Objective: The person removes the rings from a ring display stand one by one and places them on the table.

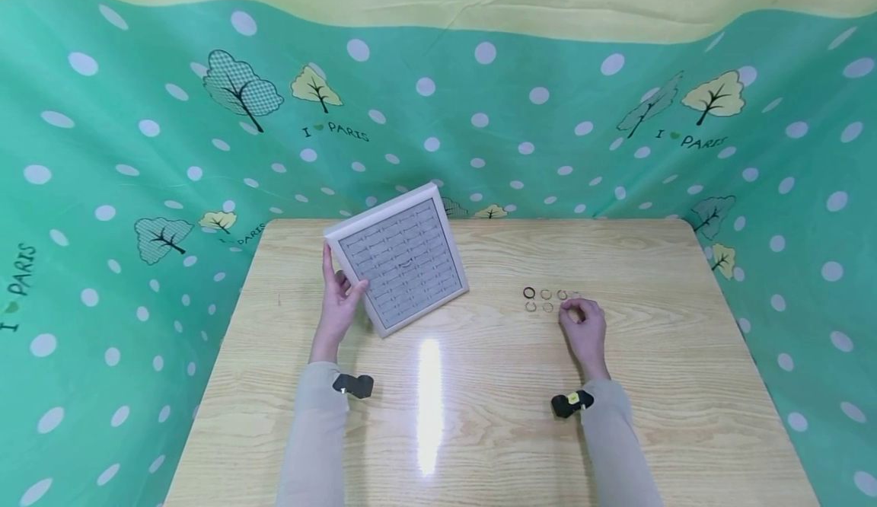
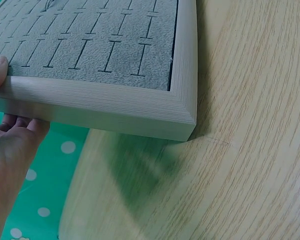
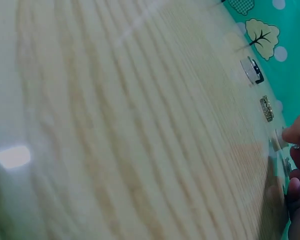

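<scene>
My left hand [image 1: 339, 305] grips the left edge of a framed ring display tray [image 1: 356, 221], thumb over the frame and fingers beneath it. The tray has a pale frame and a grey slotted pad, and stands tilted. One ring [image 1: 406, 263] sits near the middle of the pad. At the right, my right hand [image 1: 585, 332] is down by several rings laid in two rows, including a dark ring [image 1: 529, 292] and a thin ring [image 1: 547, 307]. Its thumb and finger pinch a small shiny ring [image 3: 296, 146], mostly hidden by the fingertips.
The wooden table [image 1: 493, 385] carries a bright light reflection in front of the tray. Green dotted cloth [image 1: 479, 111] hangs behind the table and along both sides. A black wrist camera [image 1: 353, 386] is strapped to the left sleeve, another [image 1: 572, 403] to the right.
</scene>
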The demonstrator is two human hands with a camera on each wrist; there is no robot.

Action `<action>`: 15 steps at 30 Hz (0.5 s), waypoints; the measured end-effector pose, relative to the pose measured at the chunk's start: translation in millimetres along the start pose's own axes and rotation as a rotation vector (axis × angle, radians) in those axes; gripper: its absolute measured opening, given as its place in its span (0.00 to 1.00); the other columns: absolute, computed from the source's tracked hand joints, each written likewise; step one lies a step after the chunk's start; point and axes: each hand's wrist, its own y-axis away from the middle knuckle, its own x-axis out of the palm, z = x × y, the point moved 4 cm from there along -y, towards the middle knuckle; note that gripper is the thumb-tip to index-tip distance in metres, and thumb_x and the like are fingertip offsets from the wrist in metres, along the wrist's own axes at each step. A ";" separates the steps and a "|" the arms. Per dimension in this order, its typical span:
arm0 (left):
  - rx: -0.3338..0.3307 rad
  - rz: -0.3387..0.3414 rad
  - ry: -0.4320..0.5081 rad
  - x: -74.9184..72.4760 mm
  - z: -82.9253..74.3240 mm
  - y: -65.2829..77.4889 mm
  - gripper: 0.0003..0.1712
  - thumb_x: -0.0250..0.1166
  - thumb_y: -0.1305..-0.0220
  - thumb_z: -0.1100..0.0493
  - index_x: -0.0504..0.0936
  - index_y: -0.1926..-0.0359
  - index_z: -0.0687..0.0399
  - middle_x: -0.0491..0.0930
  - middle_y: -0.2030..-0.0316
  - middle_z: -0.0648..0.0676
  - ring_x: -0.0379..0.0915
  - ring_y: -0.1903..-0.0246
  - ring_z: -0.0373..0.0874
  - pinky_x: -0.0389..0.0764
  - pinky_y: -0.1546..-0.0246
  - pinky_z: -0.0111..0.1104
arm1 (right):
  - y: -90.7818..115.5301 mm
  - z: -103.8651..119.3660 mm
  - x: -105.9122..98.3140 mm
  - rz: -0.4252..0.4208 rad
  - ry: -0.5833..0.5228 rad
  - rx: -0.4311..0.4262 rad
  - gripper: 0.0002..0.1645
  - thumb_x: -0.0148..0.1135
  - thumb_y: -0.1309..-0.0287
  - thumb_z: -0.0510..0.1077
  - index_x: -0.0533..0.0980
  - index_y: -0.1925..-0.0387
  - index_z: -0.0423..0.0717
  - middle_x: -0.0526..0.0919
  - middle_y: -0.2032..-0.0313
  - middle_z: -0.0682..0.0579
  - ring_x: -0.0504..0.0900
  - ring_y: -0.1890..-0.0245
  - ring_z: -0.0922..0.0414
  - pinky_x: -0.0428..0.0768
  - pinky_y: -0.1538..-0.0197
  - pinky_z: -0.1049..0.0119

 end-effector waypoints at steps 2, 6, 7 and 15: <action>0.002 0.001 0.002 1.0 -2.4 1.1 0.56 0.55 0.32 0.71 0.26 0.25 0.32 0.66 0.40 0.68 0.71 0.48 0.41 0.77 0.46 0.29 | -0.3 -1.9 0.5 0.007 0.009 0.005 0.05 0.64 0.47 0.28 0.79 0.65 0.32 0.75 0.58 0.41 0.68 0.55 0.52 0.67 0.61 0.75; 0.002 0.003 0.009 1.5 -2.9 1.5 0.56 0.55 0.32 0.71 0.26 0.25 0.31 0.66 0.40 0.68 0.71 0.48 0.41 0.76 0.46 0.30 | -0.7 -4.0 1.8 0.012 0.043 0.002 0.05 0.63 0.46 0.28 0.79 0.66 0.32 0.75 0.58 0.41 0.68 0.54 0.50 0.68 0.61 0.75; 0.001 0.004 0.010 1.6 -2.7 1.4 0.56 0.55 0.32 0.72 0.26 0.25 0.32 0.66 0.40 0.68 0.71 0.48 0.41 0.76 0.46 0.30 | -0.9 -4.4 2.1 0.014 0.048 0.001 0.04 0.63 0.46 0.28 0.79 0.66 0.33 0.75 0.58 0.40 0.68 0.54 0.50 0.68 0.61 0.75; -0.003 -0.001 0.036 1.6 -3.6 0.8 0.56 0.54 0.33 0.74 0.27 0.25 0.32 0.66 0.40 0.68 0.70 0.47 0.44 0.77 0.46 0.31 | -3.8 -5.4 1.0 0.038 0.063 -0.002 0.04 0.63 0.45 0.28 0.79 0.65 0.32 0.76 0.57 0.38 0.69 0.52 0.47 0.70 0.57 0.68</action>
